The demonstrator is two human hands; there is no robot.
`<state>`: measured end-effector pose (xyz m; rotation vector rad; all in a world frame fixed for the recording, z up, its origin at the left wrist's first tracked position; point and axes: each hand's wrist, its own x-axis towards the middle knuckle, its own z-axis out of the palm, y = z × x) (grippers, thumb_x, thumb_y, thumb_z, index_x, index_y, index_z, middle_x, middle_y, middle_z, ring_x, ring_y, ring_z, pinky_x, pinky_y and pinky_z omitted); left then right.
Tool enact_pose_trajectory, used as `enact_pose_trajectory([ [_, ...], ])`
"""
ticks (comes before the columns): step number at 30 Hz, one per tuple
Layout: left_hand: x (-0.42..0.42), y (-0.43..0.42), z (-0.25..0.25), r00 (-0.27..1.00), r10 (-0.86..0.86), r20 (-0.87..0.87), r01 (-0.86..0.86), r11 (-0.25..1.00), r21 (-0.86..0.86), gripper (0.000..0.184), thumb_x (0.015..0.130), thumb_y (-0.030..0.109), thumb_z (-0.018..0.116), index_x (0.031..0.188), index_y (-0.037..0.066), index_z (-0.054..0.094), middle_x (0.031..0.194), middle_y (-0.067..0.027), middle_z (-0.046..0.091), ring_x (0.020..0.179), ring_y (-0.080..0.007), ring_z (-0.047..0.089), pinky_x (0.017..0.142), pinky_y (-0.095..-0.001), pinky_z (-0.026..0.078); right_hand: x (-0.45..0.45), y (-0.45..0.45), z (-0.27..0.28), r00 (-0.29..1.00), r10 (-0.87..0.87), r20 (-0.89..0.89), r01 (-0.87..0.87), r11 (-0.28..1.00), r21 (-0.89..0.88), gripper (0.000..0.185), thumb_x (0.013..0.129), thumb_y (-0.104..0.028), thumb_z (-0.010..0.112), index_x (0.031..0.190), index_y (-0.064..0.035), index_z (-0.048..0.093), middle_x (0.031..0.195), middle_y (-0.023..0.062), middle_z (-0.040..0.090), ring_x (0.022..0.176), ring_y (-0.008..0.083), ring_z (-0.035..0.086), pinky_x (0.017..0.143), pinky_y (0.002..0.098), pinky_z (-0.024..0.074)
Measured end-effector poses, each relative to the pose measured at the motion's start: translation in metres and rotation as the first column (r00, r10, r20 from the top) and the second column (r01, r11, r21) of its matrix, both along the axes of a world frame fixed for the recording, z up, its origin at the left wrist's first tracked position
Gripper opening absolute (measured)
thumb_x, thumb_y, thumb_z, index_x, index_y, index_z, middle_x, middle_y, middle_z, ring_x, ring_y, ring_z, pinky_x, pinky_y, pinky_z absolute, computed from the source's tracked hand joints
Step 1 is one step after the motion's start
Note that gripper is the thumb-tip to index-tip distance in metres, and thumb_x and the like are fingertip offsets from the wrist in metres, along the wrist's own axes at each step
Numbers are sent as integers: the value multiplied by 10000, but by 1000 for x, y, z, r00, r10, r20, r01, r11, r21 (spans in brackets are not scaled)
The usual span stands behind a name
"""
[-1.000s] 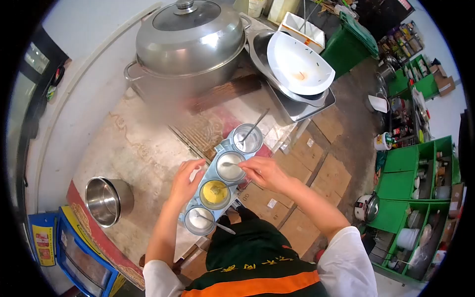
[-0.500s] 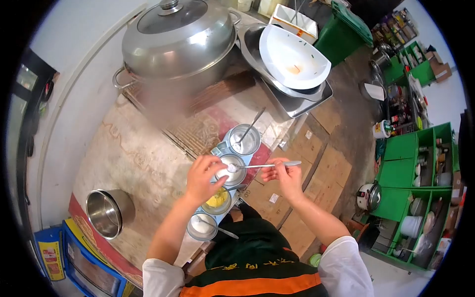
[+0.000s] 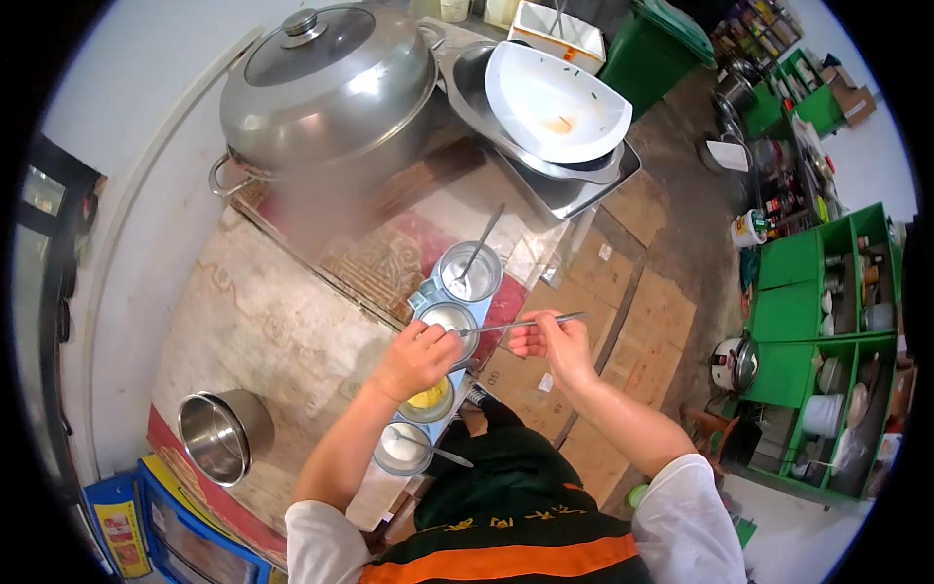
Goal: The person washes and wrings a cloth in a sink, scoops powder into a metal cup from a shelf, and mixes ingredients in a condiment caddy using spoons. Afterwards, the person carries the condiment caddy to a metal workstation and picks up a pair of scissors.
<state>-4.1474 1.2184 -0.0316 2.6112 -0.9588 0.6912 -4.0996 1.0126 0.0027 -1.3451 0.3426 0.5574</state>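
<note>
My right hand (image 3: 556, 348) grips the handle of a metal spoon (image 3: 496, 325), held nearly level. The spoon's bowl end reaches over a clear jar of white powder (image 3: 449, 315). My left hand (image 3: 420, 358) is at the near side of this jar, fingers curled together by the spoon's bowl; what they pinch is hidden. Beyond stands another jar of white powder (image 3: 481, 282) with a spoon (image 3: 484, 243) leaning in it. Partly under my left hand is a jar with yellow contents (image 3: 430, 395). Nearest me, a jar of white powder (image 3: 400, 448) holds a spoon too. A light-blue rack (image 3: 425, 295) holds the jars.
A large lidded steel pot (image 3: 326, 97) stands at the back left. Beside it, a white dish (image 3: 559, 107) rests in a metal basin over a steel tray (image 3: 574, 198). Nested steel pots (image 3: 224, 436) sit on the table's left. Green cabinets (image 3: 793, 316) stand at right.
My left hand's fingers have closed together and dipped over the jar by the spoon's bowl. The spoon has turned slightly in my right hand. The whole view has shifted a little.
</note>
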Motion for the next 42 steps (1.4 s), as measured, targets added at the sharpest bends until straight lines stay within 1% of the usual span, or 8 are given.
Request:
enact_pose_trajectory([
  [5, 7, -1, 2, 997, -75, 34, 74, 996, 43, 203, 570, 95, 561, 771, 64, 553, 772, -17, 493, 659, -147, 475, 551, -267, 373, 1, 0, 1, 999, -12, -45, 13, 1000, 16, 220, 851, -121, 364, 871, 71, 471, 772, 181, 562, 644, 241, 589, 581, 304, 501],
  [11, 0, -22, 44, 987, -147, 63, 157, 965, -211, 236, 621, 99, 552, 850, 46, 565, 789, -19, 498, 666, -142, 475, 561, -268, 372, 7, -2, -7, 973, 136, 186, -139, 990, 6, 198, 850, -120, 397, 889, 53, 486, 810, 151, 572, 649, 208, 588, 587, 281, 495],
  [14, -20, -60, 64, 936, -315, -158, 303, 948, -93, 244, 662, 126, 511, 888, 54, 568, 784, -10, 497, 688, -131, 463, 588, -261, 355, 9, 1, -2, 451, 631, 631, -308, 773, -554, 168, 785, -72, 481, 926, 9, 524, 825, 107, 568, 695, 195, 571, 595, 272, 466],
  [15, -28, -69, 61, 929, -343, -140, 343, 939, -26, 259, 670, 143, 492, 903, 49, 557, 728, 1, 468, 691, -120, 443, 589, -247, 338, 10, 2, 0, 450, 632, 631, -309, 773, -553, 168, 785, -72, 481, 926, 9, 524, 825, 107, 568, 695, 195, 571, 595, 272, 466],
  [17, -42, -77, 51, 859, -436, -268, 450, 893, -10, 320, 666, 147, 484, 975, 73, 520, 710, 4, 429, 686, -123, 432, 580, -245, 334, 15, 4, 5, -143, 753, 642, -200, 613, -764, 228, 701, -51, 531, 921, 3, 510, 817, 109, 526, 748, 236, 529, 629, 300, 446],
  [18, -48, -79, 45, 860, -435, -266, 449, 893, -9, 320, 666, 147, 484, 975, 73, 520, 710, 4, 429, 686, -123, 432, 580, -245, 334, 17, 5, 6, -251, 777, 577, -182, 548, -817, 312, 623, -31, 557, 925, 1, 488, 815, 89, 488, 760, 246, 490, 646, 313, 427],
  [31, -70, -47, 50, 900, -272, -341, 263, 962, -72, 252, 661, 136, 508, 911, 120, 534, 794, 15, 485, 682, -106, 463, 561, -225, 342, 12, 18, -12, -153, 776, 612, -364, 532, -764, 392, 587, 61, 562, 969, 8, 486, 838, 117, 514, 747, 263, 500, 631, 316, 428],
  [42, -81, -45, 47, 921, -221, -319, 134, 953, -273, 182, 643, 193, 642, 793, 124, 563, 692, 26, 460, 593, -109, 453, 506, -229, 316, 20, 20, -13, 42, 653, 756, -240, 741, -626, 140, 688, 3, 552, 826, 18, 537, 721, 130, 529, 667, 282, 530, 586, 327, 440],
])
